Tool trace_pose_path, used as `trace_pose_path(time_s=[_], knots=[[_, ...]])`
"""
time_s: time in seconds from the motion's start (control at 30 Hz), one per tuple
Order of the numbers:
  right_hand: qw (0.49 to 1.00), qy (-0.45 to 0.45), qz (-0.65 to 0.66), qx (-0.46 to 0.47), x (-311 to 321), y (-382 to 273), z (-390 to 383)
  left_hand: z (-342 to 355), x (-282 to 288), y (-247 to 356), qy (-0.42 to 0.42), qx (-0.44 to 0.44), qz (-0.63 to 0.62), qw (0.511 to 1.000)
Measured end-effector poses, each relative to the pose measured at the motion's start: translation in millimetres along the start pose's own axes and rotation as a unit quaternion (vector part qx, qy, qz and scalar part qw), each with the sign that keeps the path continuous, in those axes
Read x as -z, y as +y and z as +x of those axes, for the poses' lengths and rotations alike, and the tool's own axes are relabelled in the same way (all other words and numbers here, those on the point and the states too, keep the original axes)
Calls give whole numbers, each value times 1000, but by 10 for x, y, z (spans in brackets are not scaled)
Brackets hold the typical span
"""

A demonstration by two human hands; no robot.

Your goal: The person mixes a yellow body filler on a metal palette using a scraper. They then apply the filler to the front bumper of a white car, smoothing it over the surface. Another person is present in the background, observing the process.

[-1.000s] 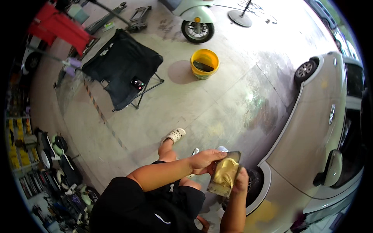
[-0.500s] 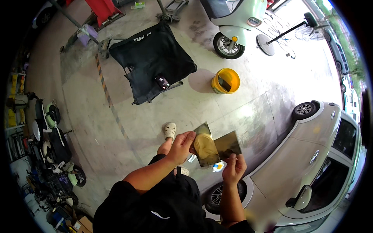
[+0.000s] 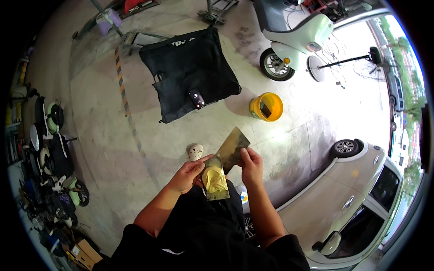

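My left hand (image 3: 186, 175) is closed on the edge of a flat metal putty board (image 3: 220, 195), which carries a thick, swirled heap of yellowish putty (image 3: 214, 179). In my right hand (image 3: 251, 165) I pinch a second thin metal sheet, a putty spreader (image 3: 234, 143), by its right edge. Its blade slants up and away to the right, with the lower left part meeting or overlapping the far end of the board. Both sheets are held above my lap, in front of my body. The fingers beneath the sheets are mostly hidden.
On the floor ahead stands a yellow bucket (image 3: 272, 100) with a dark flat piece inside. Left of it, a black cover (image 3: 190, 67) bears a small dark device (image 3: 197, 98). A beige car (image 3: 325, 198) is close on my right. A scooter (image 3: 289, 54) stands farther off; more bikes (image 3: 54, 158) line the left.
Both hands have shifted left. The right one rose and swung its spreader from beside the board to the board's far end. The putty board turned more upright, and the view has shifted.
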State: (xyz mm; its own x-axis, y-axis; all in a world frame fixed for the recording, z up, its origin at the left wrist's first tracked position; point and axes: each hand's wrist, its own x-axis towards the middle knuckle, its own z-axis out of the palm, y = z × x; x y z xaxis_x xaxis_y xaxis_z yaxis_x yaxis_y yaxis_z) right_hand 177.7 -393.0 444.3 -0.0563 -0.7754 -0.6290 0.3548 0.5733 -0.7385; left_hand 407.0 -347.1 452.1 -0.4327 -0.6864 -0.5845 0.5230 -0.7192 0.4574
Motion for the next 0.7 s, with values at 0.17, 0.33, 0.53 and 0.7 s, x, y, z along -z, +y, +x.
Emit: trace_pose_path(time_s=[0.17, 0.33, 0.53, 0.7], knots=[[992, -112, 32, -55, -458, 185, 467, -3, 298, -6, 100, -60, -44, 992], [975, -177, 10, -136, -608, 679, 1201, 120, 576, -136, 202, -80, -75, 973], [916, -132, -320, -203, -252, 1895, 3088, 442, 924, -608, 364, -179, -212, 889], [899, -107, -372, -206, 25, 2809, 4284, 850, 1207, -824, 393, -198, -248, 863]])
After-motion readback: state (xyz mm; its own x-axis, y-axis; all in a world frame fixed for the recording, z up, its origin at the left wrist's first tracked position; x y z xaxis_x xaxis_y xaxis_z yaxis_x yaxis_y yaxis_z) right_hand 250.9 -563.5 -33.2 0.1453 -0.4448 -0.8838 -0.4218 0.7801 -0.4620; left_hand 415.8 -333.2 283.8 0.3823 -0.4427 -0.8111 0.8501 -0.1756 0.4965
